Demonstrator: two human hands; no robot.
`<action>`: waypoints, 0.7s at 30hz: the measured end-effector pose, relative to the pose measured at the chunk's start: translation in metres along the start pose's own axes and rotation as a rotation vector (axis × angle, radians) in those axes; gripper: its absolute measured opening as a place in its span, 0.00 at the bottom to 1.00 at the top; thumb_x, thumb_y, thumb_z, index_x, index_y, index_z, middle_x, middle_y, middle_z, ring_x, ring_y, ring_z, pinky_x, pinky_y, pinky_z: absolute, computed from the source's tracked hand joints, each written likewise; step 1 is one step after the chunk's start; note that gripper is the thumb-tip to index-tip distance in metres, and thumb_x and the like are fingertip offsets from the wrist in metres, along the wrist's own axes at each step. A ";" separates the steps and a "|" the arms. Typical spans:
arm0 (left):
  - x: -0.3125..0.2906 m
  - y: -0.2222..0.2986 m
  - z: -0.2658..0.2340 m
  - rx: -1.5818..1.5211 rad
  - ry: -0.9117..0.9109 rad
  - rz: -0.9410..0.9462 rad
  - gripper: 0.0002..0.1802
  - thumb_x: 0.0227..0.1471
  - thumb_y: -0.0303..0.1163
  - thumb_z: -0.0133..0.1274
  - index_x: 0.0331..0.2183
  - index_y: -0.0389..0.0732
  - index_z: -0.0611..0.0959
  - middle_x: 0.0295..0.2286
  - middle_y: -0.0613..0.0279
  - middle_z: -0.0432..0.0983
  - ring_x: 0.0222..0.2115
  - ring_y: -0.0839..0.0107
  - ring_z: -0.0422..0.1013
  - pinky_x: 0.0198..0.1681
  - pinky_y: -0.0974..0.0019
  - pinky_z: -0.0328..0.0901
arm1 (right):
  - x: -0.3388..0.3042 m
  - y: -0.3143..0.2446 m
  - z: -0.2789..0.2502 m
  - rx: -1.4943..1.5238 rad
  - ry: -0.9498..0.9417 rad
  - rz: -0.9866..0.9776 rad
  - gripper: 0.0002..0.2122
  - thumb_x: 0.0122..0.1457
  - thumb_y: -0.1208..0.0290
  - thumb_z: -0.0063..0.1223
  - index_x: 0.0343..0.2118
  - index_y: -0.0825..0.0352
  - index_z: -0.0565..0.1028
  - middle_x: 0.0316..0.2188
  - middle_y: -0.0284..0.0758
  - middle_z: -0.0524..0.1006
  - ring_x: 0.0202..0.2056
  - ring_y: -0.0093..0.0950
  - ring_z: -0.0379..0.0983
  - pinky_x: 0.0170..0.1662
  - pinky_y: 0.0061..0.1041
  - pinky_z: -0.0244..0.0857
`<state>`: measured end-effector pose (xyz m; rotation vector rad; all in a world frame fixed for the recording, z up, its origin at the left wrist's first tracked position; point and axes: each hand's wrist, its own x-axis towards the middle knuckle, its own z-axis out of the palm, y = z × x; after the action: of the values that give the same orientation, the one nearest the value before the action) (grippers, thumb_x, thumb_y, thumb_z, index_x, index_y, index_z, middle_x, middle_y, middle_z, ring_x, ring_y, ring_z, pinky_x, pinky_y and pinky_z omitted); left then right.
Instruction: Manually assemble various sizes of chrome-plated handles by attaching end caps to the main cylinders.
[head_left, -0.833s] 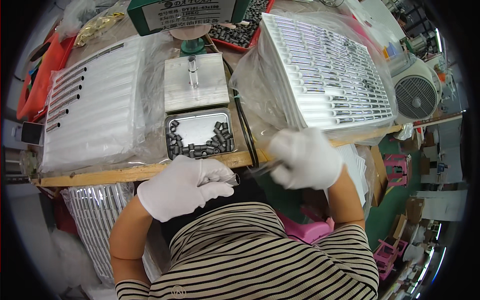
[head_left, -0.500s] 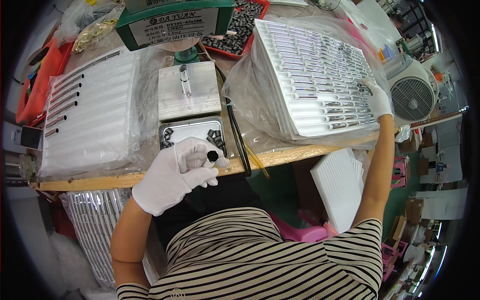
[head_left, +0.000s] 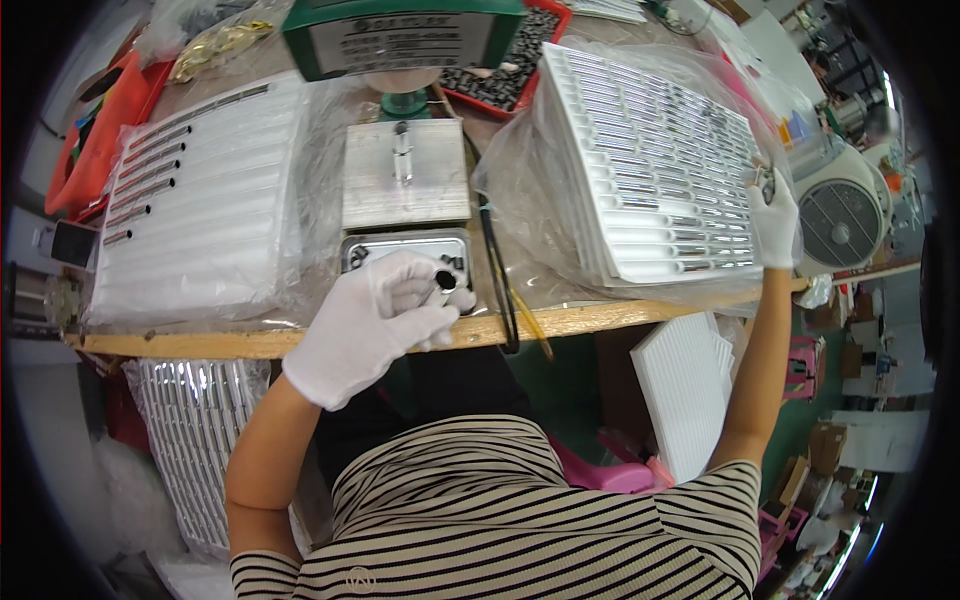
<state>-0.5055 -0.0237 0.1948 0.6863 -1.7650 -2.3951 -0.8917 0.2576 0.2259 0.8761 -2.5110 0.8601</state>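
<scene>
In its white glove, my left hand (head_left: 365, 325) is closed around a short chrome tube (head_left: 446, 283), whose dark round end faces up. It is over the bench's front edge, in front of a small metal tray (head_left: 405, 240) with black plugs. At the far right, my gloved right hand (head_left: 776, 222) is closed on a shiny chrome tube (head_left: 767, 182) beside the right edge of a white foam tray (head_left: 628, 258). Rows of chrome tubes (head_left: 690, 190) fill most of that tray. Most of the tube in my right hand is hidden by the fingers.
A metal block (head_left: 368, 190) with an upright chrome piece stands under a green press head (head_left: 400, 35). Left of it, a second foam tray (head_left: 215, 215) holds several dark-ended tubes. Behind are a red bin of black plugs (head_left: 510, 75), and at right a fan (head_left: 840, 222). Black cables (head_left: 490, 250) cross the edge.
My right hand has drawn away from the tube rows, past the tray's right edge, with a tube in its fingers. The whole view has shifted slightly; my left hand keeps its tube.
</scene>
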 end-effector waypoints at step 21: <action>0.005 0.004 -0.015 -0.021 0.050 -0.027 0.16 0.48 0.26 0.62 0.40 0.30 0.82 0.26 0.63 0.78 0.21 0.81 0.72 0.24 0.78 0.65 | -0.139 -0.247 0.125 1.487 -0.616 0.463 0.19 0.50 0.65 0.68 0.41 0.71 0.76 0.29 0.26 0.75 0.28 0.14 0.67 0.31 0.14 0.60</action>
<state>-0.5043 -0.0399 0.1931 0.7652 -1.7195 -2.3879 -0.6412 0.0841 0.1696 0.9509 -2.1589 3.1657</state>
